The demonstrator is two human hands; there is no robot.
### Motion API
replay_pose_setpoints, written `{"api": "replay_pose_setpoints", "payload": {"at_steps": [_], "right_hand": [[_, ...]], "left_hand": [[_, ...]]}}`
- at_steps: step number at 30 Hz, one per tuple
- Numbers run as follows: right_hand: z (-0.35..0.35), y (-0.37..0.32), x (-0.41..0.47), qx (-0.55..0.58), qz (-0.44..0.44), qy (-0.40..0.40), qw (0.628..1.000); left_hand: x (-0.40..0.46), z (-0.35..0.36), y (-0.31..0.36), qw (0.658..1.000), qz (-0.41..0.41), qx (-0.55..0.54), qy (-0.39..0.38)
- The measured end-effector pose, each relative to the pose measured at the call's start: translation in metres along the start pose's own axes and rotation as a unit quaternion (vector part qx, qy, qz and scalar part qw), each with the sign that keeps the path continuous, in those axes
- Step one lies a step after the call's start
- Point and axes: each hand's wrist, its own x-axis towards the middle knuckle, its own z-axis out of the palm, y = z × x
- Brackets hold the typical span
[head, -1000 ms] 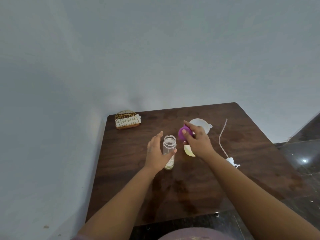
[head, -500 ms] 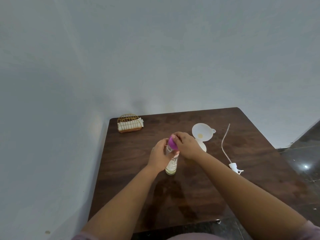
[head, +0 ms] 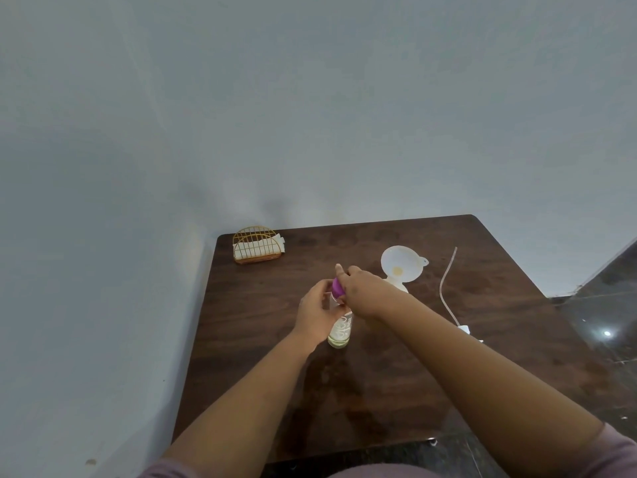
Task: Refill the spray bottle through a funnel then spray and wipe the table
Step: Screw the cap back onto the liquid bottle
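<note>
A clear bottle (head: 341, 331) with a little pale liquid at its bottom stands upright mid-table. My left hand (head: 315, 312) grips its upper part from the left. My right hand (head: 365, 291) holds a purple cap (head: 337, 287) on the bottle's mouth. Behind my right hand a white funnel (head: 401, 263) sits on a second, pale bottle that is mostly hidden. The white spray head (head: 463, 328) with its long thin tube (head: 446, 284) lies on the table to the right.
The dark wooden table (head: 258, 339) stands against a grey wall. A gold wire holder with white napkins (head: 256, 244) sits at the far left corner. Dark glossy floor shows to the right.
My right hand carried the purple cap from beside the funnel onto the bottle's mouth. My left hand closed around the bottle. The view shifted slightly.
</note>
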Motion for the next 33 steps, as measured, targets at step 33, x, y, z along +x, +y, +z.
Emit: {"api": "replay_pose_setpoints", "payload": {"at_steps": [33], "right_hand": [[-0.019, -0.002, -0.003, 0.054, -0.021, -0.033, 0.998]], "left_hand": [[-0.004, 0.005, -0.004, 0.999, 0.022, 0.033, 0.02]]}}
